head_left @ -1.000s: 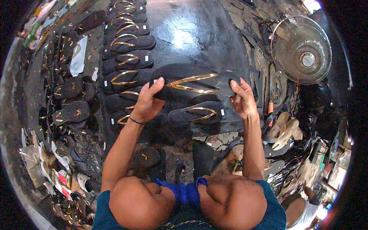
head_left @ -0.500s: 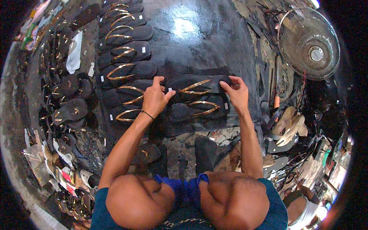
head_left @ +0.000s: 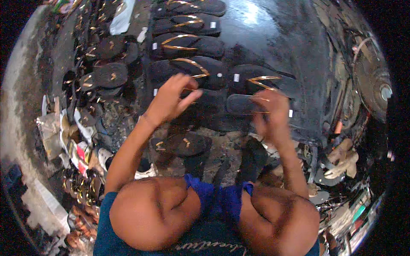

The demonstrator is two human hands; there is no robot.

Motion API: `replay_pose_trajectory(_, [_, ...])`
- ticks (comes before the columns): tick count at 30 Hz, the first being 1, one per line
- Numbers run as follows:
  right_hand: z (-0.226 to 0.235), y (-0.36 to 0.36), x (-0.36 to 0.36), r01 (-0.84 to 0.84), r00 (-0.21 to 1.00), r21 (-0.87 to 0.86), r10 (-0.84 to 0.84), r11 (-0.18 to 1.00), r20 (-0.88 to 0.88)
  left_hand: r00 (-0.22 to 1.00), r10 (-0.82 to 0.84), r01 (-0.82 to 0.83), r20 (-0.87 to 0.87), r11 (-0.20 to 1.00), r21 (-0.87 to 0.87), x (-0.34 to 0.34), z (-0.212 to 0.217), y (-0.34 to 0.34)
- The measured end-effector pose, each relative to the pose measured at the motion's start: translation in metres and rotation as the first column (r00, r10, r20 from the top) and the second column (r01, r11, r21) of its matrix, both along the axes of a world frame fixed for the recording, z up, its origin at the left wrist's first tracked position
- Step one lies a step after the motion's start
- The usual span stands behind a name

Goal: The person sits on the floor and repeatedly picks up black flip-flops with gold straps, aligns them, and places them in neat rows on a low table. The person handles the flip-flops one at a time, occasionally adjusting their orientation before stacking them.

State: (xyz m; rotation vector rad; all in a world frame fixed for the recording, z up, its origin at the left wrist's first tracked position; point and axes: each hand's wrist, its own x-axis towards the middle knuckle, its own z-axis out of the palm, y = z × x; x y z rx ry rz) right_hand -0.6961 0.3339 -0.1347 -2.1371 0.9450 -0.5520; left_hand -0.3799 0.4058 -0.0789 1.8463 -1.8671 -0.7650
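Pairs of black flip-flops with gold straps lie on a dark, shiny work surface. My left hand hovers over the near end of the left column, thumb and forefinger apart, nothing between them. It partly covers the lowest flip-flop there; the flip-flop above it shows its gold strap. My right hand, smeared by motion, is over the strap end of the nearer right-hand flip-flop. Its fingers cannot be made out. Just beyond lies another flip-flop with a gold V-shaped strap and a white label.
More black flip-flops with gold fittings lie on the left. A loose flip-flop rests below the surface's near edge. Scraps litter the lower left. A round fan stands at the right, above tan soles.
Both hands have come away from the farther right-hand flip-flop, which they were touching at its ends. My right hand has come nearer. The whole view has shifted, so the surface appears further right and up.
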Motion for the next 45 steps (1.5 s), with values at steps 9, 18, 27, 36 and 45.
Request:
replay_pose_trajectory(9, [-0.024,0.091,0.096,-0.657,0.725,-0.263,0.688,0.707,0.037,0.964,-0.149,0.077,0.222,0.95,0.302,0.018,0.012,0.206])
replay_pose_trajectory(18, [0.06,-0.003,0.008,-0.164,0.973,0.799,-0.038,0.579,0.227,0.828,0.203,0.067,-0.523,0.89,0.451,-0.011,0.051,0.098])
replay_pose_trajectory(27, [0.048,-0.055,-0.032,0.237,0.894,0.831,-0.448,0.503,0.016,0.59,0.429,-0.016,-0.684,0.853,0.521,-0.032,0.037,-0.003])
replay_pose_trajectory(36, [-0.004,-0.149,-0.038,0.46,0.684,0.599,-0.692,0.656,0.233,0.733,0.369,-0.214,-0.571,0.922,0.321,-0.032,-0.029,-0.158])
replay_pose_trajectory(45, [-0.057,-0.15,-0.064,0.676,0.711,0.281,-0.704,0.681,-0.004,0.975,0.193,-0.205,0.115,0.973,0.107,-0.065,-0.064,-0.181])
